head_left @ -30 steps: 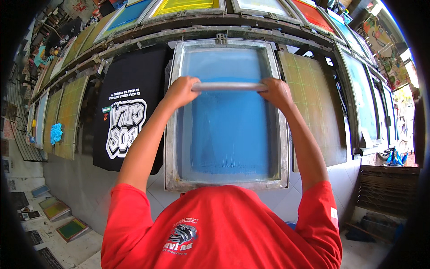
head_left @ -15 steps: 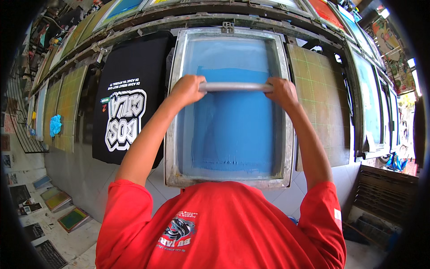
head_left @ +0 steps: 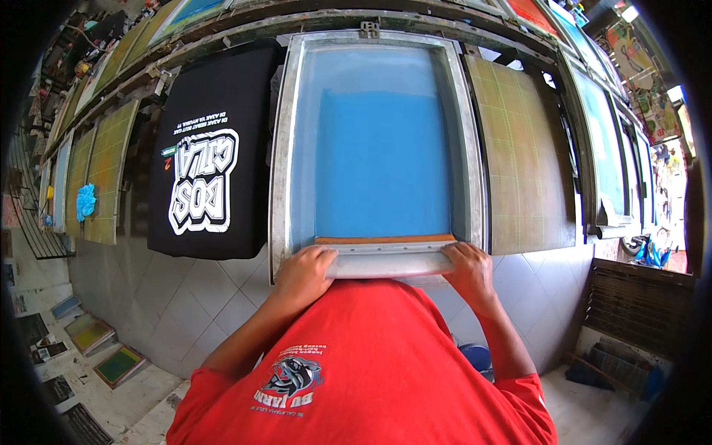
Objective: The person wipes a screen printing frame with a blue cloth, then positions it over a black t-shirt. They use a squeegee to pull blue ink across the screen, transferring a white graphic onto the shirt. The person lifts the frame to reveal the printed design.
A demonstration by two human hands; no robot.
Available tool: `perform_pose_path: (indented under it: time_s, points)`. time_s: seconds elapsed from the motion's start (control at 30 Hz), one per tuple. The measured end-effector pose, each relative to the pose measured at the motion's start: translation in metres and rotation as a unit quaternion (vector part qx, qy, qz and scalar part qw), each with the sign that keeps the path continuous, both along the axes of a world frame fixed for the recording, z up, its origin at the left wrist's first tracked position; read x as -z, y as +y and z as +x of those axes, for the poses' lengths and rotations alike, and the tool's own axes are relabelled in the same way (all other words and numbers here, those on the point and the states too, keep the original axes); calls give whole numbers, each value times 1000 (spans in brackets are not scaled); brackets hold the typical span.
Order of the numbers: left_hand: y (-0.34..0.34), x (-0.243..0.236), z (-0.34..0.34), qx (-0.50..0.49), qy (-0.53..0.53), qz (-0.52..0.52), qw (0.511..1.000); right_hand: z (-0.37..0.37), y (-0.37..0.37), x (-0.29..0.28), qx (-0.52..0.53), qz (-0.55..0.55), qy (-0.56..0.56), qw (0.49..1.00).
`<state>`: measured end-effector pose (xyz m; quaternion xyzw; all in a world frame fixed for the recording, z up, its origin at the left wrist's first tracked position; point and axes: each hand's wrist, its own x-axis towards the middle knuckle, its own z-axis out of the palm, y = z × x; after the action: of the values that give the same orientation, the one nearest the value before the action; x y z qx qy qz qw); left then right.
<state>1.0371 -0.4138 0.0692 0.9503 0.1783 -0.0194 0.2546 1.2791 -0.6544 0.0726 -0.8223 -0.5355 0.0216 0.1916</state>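
Both hands grip a wide squeegee point(head_left: 393, 259) with a grey metal holder and an orange blade edge. It lies across the near end of a metal-framed printing screen point(head_left: 285, 148), close to my body. My left hand point(head_left: 305, 271) is closed round its left end, my right hand point(head_left: 469, 268) round its right end. Blue ink point(head_left: 382, 163) covers the middle of the mesh in an even rectangle. The blade's orange strip meets the mesh at the ink's near edge. What lies under the screen is hidden.
To the left, a black T-shirt point(head_left: 222, 96) with a white print lies on a board. Bare printing boards with green grid lines flank it and the screen, such as the right one point(head_left: 523, 156). A crumpled blue cloth point(head_left: 86, 202) rests at far left. A hinge clamp point(head_left: 369, 30) sits behind the screen.
The squeegee has moved from the far part of the screen to its near end, both hands still on it. It has tilted, so the blade now shows, and the ink looks smoother.
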Motion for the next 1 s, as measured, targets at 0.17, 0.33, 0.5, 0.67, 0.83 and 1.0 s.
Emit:
perform_pose_path:
  time_s: [0.17,0.33,0.5,0.67,0.83,1.0]
  points:
    - [16,-3,13,6,-23,1,1000,12,5,-4,14,-56,19,998]
    - [47,-6,49,9,-33,9,999,51,40,-9,1,-53,3,999]
    - [56,-1,64,-21,-91,51,994,66,56,-4,6,-10,-15,1000]
    - [13,0,6,17,-101,46,994,12,0,0,14,22,-53,998]
    - [1,22,-4,46,-90,25,995,-21,-11,17,22,48,-76,996]
    - [25,36,27,46,-135,83,986,14,15,32,18,23,-97,995]
